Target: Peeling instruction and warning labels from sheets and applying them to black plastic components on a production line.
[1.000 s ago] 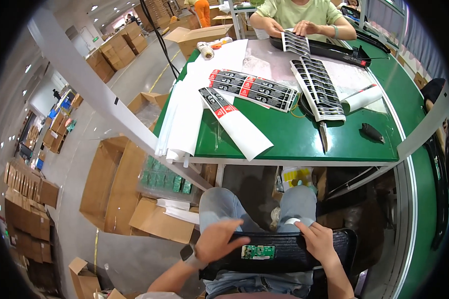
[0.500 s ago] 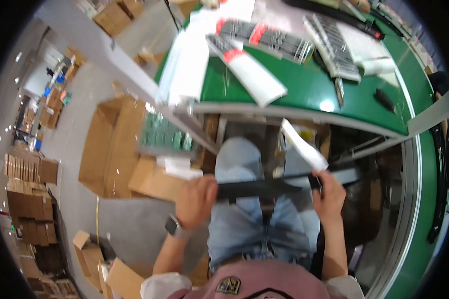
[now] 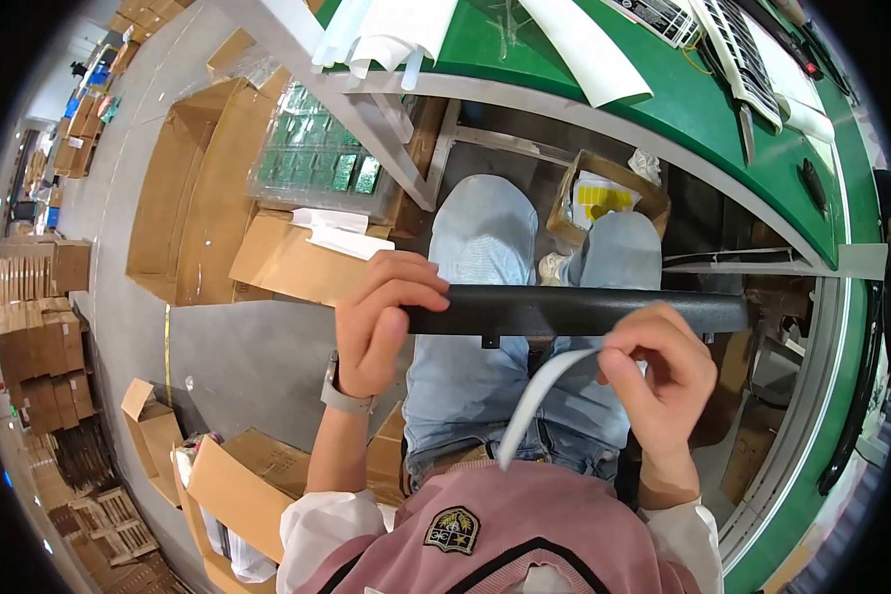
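A long black plastic bar (image 3: pixel 535 309) lies crosswise above my thighs, with a small tab on its lower edge. Round its left end wrap the fingers of my left hand (image 3: pixel 386 317), which wears a watch. My right hand (image 3: pixel 660 371) is in front of the bar's right part, thumb and forefinger pinched on a white strip (image 3: pixel 543 401). That strip curves down toward my lap. Whether the right fingers also touch the bar cannot be made out.
Ahead is a green table (image 3: pixel 698 124) bearing white sheets (image 3: pixel 589 49), a knife (image 3: pixel 746 131) and a small black tool (image 3: pixel 814 185). Beneath it stands a carton (image 3: pixel 567 203). To my left are an open cardboard box (image 3: pixel 183 188) and a plastic tray of green pieces (image 3: pixel 317 148).
The bar has risen slightly and turned its broad face toward me. In my right hand the white strip has swung from pointing away over the bar to hanging toward my lap.
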`<action>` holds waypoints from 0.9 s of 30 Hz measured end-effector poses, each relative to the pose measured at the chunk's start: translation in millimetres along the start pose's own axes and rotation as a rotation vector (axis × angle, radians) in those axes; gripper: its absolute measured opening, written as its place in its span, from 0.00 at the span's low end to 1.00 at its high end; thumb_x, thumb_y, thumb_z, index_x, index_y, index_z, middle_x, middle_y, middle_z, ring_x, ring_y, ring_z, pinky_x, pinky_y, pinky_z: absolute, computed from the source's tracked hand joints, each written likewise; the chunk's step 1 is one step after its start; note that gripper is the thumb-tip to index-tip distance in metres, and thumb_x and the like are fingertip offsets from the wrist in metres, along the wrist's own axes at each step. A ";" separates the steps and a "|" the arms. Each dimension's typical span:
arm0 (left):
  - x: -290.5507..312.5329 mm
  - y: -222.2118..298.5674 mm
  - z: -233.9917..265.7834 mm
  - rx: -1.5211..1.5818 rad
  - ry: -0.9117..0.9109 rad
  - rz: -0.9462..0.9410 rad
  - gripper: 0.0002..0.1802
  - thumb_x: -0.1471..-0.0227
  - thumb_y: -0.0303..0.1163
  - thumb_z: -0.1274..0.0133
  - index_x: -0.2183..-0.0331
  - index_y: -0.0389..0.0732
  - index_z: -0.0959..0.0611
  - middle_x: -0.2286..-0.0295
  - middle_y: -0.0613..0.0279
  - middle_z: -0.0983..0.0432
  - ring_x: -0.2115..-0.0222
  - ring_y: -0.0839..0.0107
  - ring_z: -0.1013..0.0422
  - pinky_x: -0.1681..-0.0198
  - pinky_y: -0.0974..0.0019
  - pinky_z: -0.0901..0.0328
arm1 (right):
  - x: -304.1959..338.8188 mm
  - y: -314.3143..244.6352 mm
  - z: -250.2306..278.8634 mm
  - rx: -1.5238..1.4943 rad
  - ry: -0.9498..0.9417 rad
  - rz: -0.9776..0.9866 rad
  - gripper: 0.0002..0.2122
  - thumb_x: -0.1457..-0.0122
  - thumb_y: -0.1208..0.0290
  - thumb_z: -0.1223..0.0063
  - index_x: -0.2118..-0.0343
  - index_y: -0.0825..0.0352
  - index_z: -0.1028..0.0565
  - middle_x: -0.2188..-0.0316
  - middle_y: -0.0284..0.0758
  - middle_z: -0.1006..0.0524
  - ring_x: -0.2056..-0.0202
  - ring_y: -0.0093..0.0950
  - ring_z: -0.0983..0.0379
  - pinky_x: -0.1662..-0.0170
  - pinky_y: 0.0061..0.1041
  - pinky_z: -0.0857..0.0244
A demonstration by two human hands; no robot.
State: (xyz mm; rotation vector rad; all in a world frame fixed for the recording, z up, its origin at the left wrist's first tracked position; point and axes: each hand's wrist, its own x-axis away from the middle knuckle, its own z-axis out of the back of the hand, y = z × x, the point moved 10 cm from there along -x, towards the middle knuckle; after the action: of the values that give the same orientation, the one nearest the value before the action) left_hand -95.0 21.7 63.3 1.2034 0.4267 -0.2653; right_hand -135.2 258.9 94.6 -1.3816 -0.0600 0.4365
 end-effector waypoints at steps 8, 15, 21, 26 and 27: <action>6.8 -11.8 3.0 0.230 -0.041 0.029 0.20 0.45 0.41 0.53 0.80 0.35 0.25 0.79 0.55 0.28 0.72 0.61 0.32 0.64 0.62 0.37 | -4.1 39.3 -26.3 -0.066 -0.038 -0.200 0.03 0.47 0.84 0.42 0.70 0.72 0.24 0.76 0.29 0.29 0.76 0.13 0.34 0.74 0.12 0.41; 6.6 -17.3 2.2 0.162 -0.022 0.110 0.10 0.58 0.22 0.42 0.81 0.36 0.28 0.76 0.58 0.29 0.71 0.64 0.33 0.66 0.67 0.37 | -5.0 45.8 -29.7 0.061 -0.012 -0.224 0.04 0.49 0.83 0.39 0.74 0.71 0.24 0.79 0.27 0.28 0.80 0.11 0.36 0.78 0.11 0.44; 9.7 -20.6 -0.8 0.040 -0.056 0.185 0.12 0.60 0.22 0.44 0.83 0.36 0.32 0.73 0.57 0.32 0.71 0.65 0.34 0.66 0.68 0.39 | -1.2 56.6 -35.6 0.141 -0.079 -0.334 0.05 0.50 0.84 0.39 0.76 0.71 0.25 0.80 0.24 0.28 0.81 0.09 0.37 0.79 0.09 0.48; 12.7 -25.7 -0.5 0.032 -0.075 0.168 0.12 0.62 0.22 0.44 0.84 0.36 0.33 0.73 0.56 0.33 0.72 0.65 0.34 0.67 0.68 0.39 | -4.2 50.2 -39.8 0.229 -0.063 -0.213 0.05 0.52 0.82 0.37 0.77 0.69 0.25 0.82 0.28 0.29 0.85 0.13 0.38 0.82 0.15 0.46; 12.2 -26.6 -0.7 0.026 -0.067 0.180 0.12 0.62 0.22 0.44 0.84 0.36 0.33 0.73 0.56 0.33 0.72 0.66 0.34 0.67 0.68 0.39 | -4.8 47.9 -40.7 0.264 -0.066 -0.187 0.06 0.52 0.83 0.37 0.77 0.69 0.25 0.82 0.29 0.29 0.85 0.14 0.38 0.82 0.16 0.46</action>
State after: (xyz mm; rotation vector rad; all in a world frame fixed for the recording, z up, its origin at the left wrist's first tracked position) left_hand -95.5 13.5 35.2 1.2462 0.2550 -0.1557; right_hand -140.3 225.0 41.6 -1.0911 -0.1781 0.3202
